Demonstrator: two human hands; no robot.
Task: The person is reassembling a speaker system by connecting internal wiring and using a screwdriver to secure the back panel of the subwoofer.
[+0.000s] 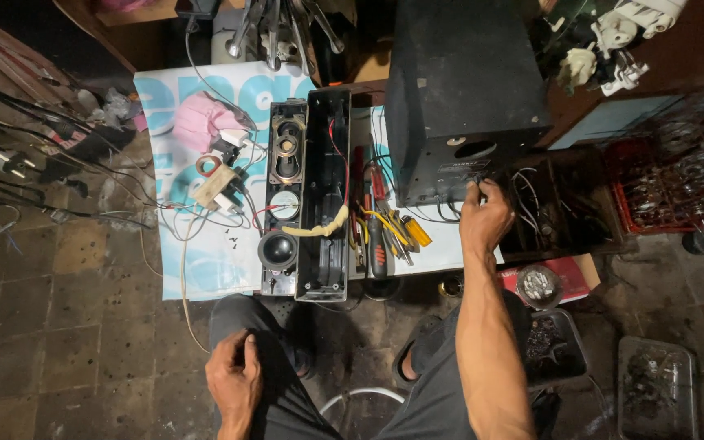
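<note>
- Right hand (485, 220): reaches forward to the lower rear edge of the large black box-shaped speaker cabinet (462, 90), fingers (476, 193) curled together at a bundle of thin black and white wires (523, 191) by the cabinet's back panel; whether they pinch a wire or a fitting cannot be told, as the fingertips are hidden against the dark panel.
- Left hand (234, 379): rests on the person's own knee in dark trousers (287, 399), fingers loosely apart, holding nothing; it appears parked there as a brace while the other arm works.
- Black speaker cabinet: stands on the floor with its back panel toward the person, probably so the wiring faces the reaching hand.
- Long black opened speaker enclosure (325, 195): lies left of the cabinet, well apart from both hands, shell open upward; its front baffle with three round drivers (283, 195) lies just beside it.
- Screwdrivers and pliers with red and yellow handles (385, 228): laid between enclosure and cabinet, near the right hand.
- White and teal printed sheet (205, 269): spread on the tiled floor as a surface under the parts.
</note>
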